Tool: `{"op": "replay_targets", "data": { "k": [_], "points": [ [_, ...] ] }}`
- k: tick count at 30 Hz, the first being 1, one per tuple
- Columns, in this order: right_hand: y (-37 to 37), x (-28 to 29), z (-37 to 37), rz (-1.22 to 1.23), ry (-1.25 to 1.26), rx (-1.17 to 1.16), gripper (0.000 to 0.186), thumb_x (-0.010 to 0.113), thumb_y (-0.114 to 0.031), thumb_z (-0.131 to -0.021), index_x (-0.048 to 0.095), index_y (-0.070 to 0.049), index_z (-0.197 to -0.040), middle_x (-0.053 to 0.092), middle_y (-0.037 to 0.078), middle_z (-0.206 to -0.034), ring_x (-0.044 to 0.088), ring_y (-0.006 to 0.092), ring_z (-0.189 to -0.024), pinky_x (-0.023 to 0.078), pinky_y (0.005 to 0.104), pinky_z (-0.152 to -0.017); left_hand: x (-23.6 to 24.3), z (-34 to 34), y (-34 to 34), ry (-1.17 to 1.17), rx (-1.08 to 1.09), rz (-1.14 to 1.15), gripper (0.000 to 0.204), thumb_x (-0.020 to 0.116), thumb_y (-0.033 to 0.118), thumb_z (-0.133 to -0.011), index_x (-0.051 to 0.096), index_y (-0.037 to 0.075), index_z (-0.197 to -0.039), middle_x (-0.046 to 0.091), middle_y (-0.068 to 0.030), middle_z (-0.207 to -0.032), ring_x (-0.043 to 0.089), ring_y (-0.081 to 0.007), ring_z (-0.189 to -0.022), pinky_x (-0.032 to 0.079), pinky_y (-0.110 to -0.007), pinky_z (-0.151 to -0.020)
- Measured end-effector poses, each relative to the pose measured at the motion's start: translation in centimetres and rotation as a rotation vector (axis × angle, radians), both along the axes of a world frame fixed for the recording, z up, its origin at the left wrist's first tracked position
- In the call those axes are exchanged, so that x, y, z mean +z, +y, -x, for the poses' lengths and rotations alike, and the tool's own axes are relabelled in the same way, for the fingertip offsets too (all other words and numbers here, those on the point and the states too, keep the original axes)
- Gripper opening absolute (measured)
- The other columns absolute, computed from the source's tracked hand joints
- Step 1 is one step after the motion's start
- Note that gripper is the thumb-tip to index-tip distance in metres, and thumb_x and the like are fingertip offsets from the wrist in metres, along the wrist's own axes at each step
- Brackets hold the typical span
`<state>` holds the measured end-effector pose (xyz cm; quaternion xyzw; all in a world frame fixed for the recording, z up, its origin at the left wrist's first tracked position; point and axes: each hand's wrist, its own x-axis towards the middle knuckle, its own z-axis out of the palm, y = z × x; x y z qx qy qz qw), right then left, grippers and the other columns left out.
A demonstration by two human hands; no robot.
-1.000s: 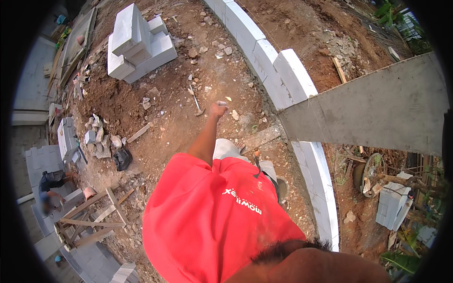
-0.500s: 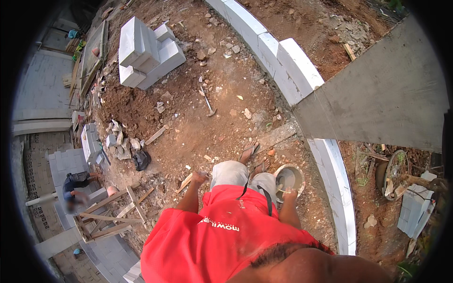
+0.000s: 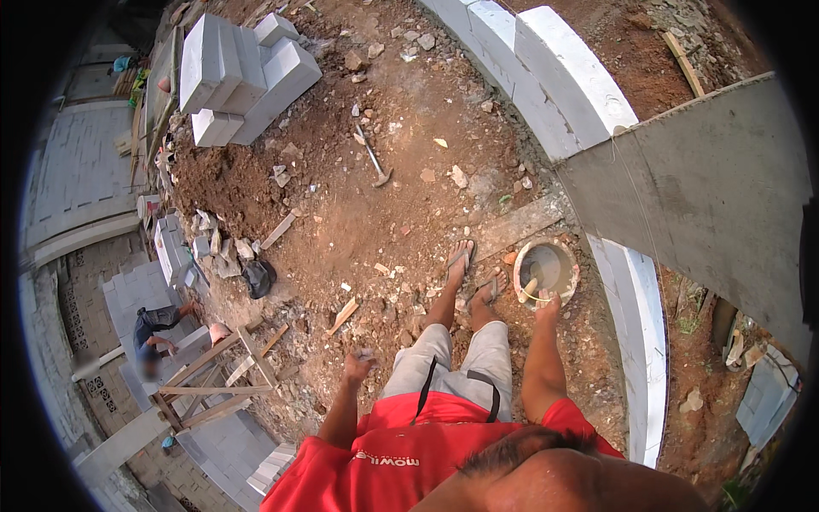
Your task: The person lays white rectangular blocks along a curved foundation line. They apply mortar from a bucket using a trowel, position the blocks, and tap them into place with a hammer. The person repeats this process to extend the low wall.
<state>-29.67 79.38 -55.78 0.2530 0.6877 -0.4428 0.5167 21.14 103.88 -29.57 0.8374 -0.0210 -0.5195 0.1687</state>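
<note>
My right hand (image 3: 548, 305) is at the near rim of a round bucket (image 3: 573, 293), its fingers closed round the thin pale handle. Grey wet mortar (image 3: 551, 262) lies inside, and a wooden tool handle (image 3: 529, 288) sticks up against the bucket's near left side. Out to the left of my knees, my left hand (image 3: 359, 365) hangs above the rubble ground with curled fingers. Something small and pale shows at its fingertips, too small to name. My feet (image 3: 461, 253) in flip-flops stand just left of the bucket.
A curved white block wall (image 3: 627, 316) runs along the right, crossed by a large grey board (image 3: 691, 171). White blocks (image 3: 273, 90) are stacked at far left. A hammer (image 3: 373, 158), a plank (image 3: 522, 226) and a wooden frame (image 3: 213, 388) lie around. Another person (image 3: 153, 328) bends at left.
My arms now reach farther forward from my body, and more of my legs shows. My right hand stays at the bucket. The view has shifted, and the other person's arm has moved.
</note>
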Motion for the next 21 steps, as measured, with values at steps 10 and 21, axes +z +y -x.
{"op": "replay_targets", "data": {
  "k": [10,21],
  "points": [
    [-3.5,-6.7,-3.0,0.018,-0.022,0.25,0.059,0.055,-0.044,-0.103,0.049,-0.005,-0.147,0.064,0.013,-0.144,0.059,0.0259,-0.135,0.038,0.044,-0.114,-1.5,2.4,3.8,0.02,0.183,-0.041,0.024,0.072,0.001,-0.093,0.066,0.001,-0.117,0.076,-0.0108,-0.094,0.076,-0.0229,-0.077,0.062,-0.033,-0.069],
    [-7.5,-2.9,-1.8,0.016,-0.004,0.599,0.044,0.066,-0.024,-0.096,0.061,-0.008,-0.136,0.066,0.012,-0.124,0.066,0.0331,-0.109,0.053,0.0492,-0.085,-1.8,4.6,1.9,0.072,0.255,0.102,0.018,0.071,0.006,-0.096,0.068,-0.001,-0.112,0.077,-0.0121,-0.095,0.076,-0.0203,-0.077,0.06,-0.03,-0.066]
  ]
}}
